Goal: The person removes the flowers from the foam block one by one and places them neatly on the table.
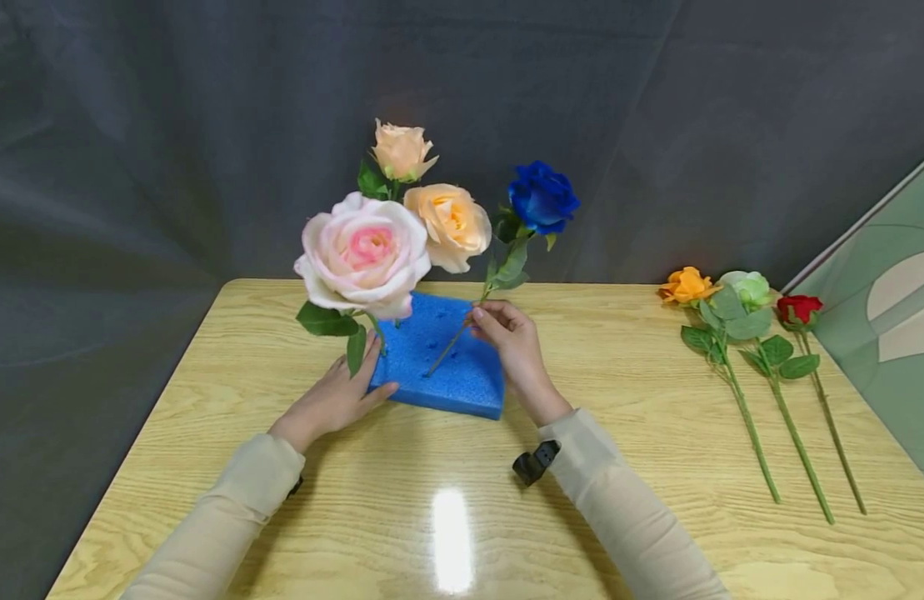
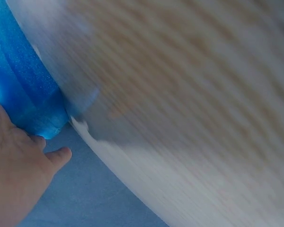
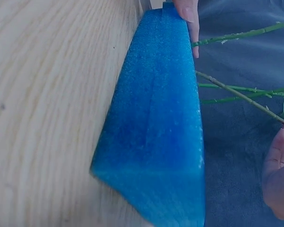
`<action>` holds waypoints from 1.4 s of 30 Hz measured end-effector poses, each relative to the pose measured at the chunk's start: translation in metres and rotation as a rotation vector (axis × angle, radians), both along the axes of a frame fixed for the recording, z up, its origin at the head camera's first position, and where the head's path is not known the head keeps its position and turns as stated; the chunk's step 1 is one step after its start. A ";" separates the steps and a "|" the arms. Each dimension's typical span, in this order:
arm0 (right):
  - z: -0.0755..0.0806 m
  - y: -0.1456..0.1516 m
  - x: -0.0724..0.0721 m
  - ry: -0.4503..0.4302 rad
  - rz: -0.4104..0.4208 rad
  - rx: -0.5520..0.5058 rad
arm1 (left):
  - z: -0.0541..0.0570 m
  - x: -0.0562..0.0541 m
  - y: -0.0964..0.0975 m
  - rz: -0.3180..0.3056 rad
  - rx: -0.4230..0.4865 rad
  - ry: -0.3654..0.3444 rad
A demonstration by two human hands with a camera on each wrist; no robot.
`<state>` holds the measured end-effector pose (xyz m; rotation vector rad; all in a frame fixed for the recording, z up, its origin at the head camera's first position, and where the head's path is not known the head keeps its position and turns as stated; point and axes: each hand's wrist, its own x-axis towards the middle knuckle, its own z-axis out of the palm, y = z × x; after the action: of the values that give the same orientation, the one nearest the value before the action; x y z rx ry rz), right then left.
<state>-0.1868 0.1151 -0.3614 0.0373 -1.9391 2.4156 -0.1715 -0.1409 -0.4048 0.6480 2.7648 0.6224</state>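
Note:
My right hand (image 1: 512, 342) pinches the stem of a blue rose (image 1: 542, 198) between thumb and fingers. This stem slants, its lower end meeting the top of a blue foam block (image 1: 462, 385) near the front. Against the block's left side rests my left hand (image 1: 337, 396), fingers extended along the edge and thumb at the front corner. A large pink-and-white rose (image 1: 364, 254) stands at the block's left. Behind it rise a peach rose (image 1: 402, 152) and a yellow-orange rose (image 1: 450, 225), their stem bases hidden. The right wrist view shows the block's side (image 3: 154, 104).
On the right of the wooden table (image 1: 611, 500) lie an orange rose (image 1: 688, 286), a pale green rose (image 1: 748, 288) and a red rose (image 1: 799, 309), stems toward the front. A dark cloth (image 1: 282, 100) hangs behind, with a green patterned panel (image 1: 892, 283) at right.

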 end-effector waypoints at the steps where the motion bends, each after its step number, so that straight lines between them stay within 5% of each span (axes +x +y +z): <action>1: 0.000 0.001 0.000 0.001 -0.006 -0.013 | 0.000 0.000 0.000 0.000 0.000 0.000; 10: 0.007 0.024 -0.003 0.023 -0.067 -0.168 | 0.002 0.000 0.001 0.002 0.000 -0.016; 42: 0.005 0.138 0.007 -0.031 -0.014 -0.096 | -0.001 -0.001 0.000 0.001 0.004 -0.004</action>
<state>-0.1798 0.2529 -0.3563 -0.0166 -1.8267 2.5112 -0.1723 -0.1410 -0.4057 0.6450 2.7612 0.6284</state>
